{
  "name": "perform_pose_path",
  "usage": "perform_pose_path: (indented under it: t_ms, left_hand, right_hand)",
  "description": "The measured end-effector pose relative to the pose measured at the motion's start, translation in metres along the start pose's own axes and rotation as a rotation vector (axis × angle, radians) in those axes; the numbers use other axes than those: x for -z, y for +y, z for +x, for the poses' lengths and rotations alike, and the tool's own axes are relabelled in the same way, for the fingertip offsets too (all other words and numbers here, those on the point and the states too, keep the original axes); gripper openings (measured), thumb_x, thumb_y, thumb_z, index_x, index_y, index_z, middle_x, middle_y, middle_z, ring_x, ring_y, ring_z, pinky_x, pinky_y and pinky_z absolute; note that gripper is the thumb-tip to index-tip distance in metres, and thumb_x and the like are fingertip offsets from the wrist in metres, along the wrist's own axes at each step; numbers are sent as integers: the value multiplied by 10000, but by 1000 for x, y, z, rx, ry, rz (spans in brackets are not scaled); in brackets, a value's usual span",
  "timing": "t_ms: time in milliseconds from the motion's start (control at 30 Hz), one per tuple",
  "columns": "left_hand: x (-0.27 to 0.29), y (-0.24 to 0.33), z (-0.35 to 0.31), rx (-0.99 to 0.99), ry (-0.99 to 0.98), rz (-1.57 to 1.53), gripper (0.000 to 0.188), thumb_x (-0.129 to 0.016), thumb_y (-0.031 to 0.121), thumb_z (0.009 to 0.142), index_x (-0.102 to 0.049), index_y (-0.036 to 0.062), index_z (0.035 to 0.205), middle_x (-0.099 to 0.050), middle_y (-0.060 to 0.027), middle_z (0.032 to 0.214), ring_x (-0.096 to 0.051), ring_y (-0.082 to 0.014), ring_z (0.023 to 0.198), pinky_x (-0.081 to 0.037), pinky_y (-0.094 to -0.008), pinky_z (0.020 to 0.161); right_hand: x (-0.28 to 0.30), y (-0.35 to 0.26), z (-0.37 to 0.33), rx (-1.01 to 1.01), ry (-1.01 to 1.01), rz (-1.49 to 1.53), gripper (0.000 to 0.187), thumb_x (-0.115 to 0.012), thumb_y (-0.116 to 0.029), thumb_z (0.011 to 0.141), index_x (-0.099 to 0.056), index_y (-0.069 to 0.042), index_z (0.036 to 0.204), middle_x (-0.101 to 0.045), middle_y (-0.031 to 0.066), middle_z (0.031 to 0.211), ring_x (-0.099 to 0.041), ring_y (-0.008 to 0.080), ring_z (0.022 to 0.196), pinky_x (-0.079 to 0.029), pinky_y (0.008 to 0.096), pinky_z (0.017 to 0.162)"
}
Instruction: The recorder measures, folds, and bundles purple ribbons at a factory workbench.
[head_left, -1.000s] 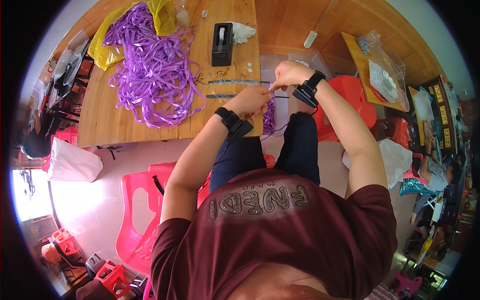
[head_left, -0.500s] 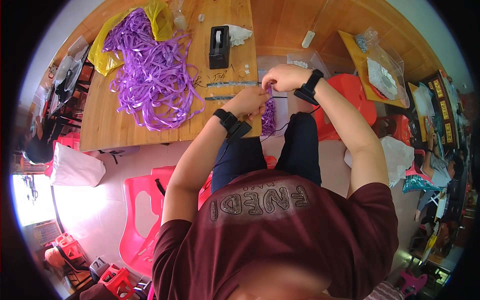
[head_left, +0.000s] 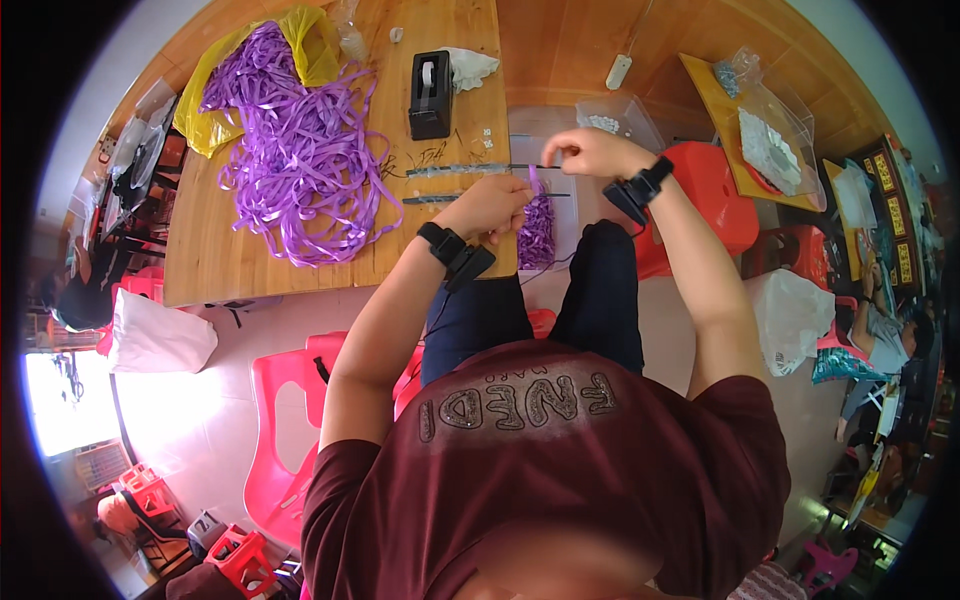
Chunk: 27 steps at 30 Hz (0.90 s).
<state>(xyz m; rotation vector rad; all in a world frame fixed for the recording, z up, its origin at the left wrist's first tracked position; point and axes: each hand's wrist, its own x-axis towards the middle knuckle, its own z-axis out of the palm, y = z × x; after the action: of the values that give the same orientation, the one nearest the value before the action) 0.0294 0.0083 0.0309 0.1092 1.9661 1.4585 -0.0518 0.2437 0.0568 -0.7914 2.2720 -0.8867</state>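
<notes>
Two thin dark rods [head_left: 553, 195], fixed with clear tape on the wooden table [head_left: 330, 283], reach out past its right edge. Purple ribbon [head_left: 535, 178] runs up to the rods there, above a bunched purple ribbon strip [head_left: 537, 235] hanging in front of a clear plastic bin [head_left: 567, 222]. My left hand [head_left: 490, 208] is closed at the rods, its fingertips pinching the ribbon. By the tip of the far rod is my right hand [head_left: 598, 155], fingers curved and apart, with nothing visible in them. A loose heap of purple ribbon [head_left: 300, 160] spills from a yellow plastic bag [head_left: 318, 45].
A black tape dispenser [head_left: 431, 95] and crumpled white tissue [head_left: 472, 68] lie on the table's far part. Red plastic stools [head_left: 705, 190] stand at my right, and a pink-red chair [head_left: 270, 430] at my left. A person [head_left: 885, 335] sits at the far right.
My right hand has moved right, away from the ribbon and my left hand, and its fingers have loosened. My left hand stays at the rods. The view has shifted slightly.
</notes>
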Motion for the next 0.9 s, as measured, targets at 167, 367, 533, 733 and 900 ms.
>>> perform_pose_path:
  t_ms: [167, 367, 533, 733, 900]
  left_hand:
    - [0, 4, -1, 4, 11, 8, 294, -503, 269, 1008, -591, 44, 839, -572, -27, 622, -464, -101, 394, -392, -270, 358]
    - [2, 5, -1, 60, -17, 22, 250, -501, 282, 1021, -624, 65, 1039, -554, 3, 651, -426, -47, 412, -376, -228, 355]
    - [0, 7, 0, 72, -7, 14, 261, -494, 280, 1025, -622, 61, 1087, -552, 6, 651, -428, -46, 411, -377, -224, 354]
    - [2, 8, -2, 73, -16, 15, 270, -488, 273, 1028, -623, 57, 1117, -552, 4, 650, -433, -47, 409, -382, -225, 355]
    - [2, 5, 0, 53, -17, 10, 252, -487, 274, 1028, -615, 57, 1029, -550, 3, 642, -434, -49, 403, -384, -226, 355]
  right_hand:
    - [-39, 58, -17, -207, 108, 489, 265, -622, -332, 901, -689, -98, 1004, -653, -14, 939, -569, 105, 799, -466, 268, 689]
    - [-96, 64, -2, -52, 155, 1297, 267, -647, -307, 960, -645, -78, 1096, -660, 23, 1031, -622, 141, 837, -540, 312, 782]
    - [-107, 88, 12, 39, 109, 1382, 162, -648, -211, 962, -647, -80, 1057, -647, 5, 925, -634, 118, 811, -552, 301, 753]
    - [-116, 69, 34, 8, 69, 1414, 166, -630, -191, 967, -651, -60, 1067, -644, 2, 876, -635, 101, 751, -582, 308, 723]
    - [-109, 62, 33, -59, 57, 1391, 208, -605, -181, 973, -652, -45, 1123, -661, 15, 907, -644, 107, 759, -595, 332, 751]
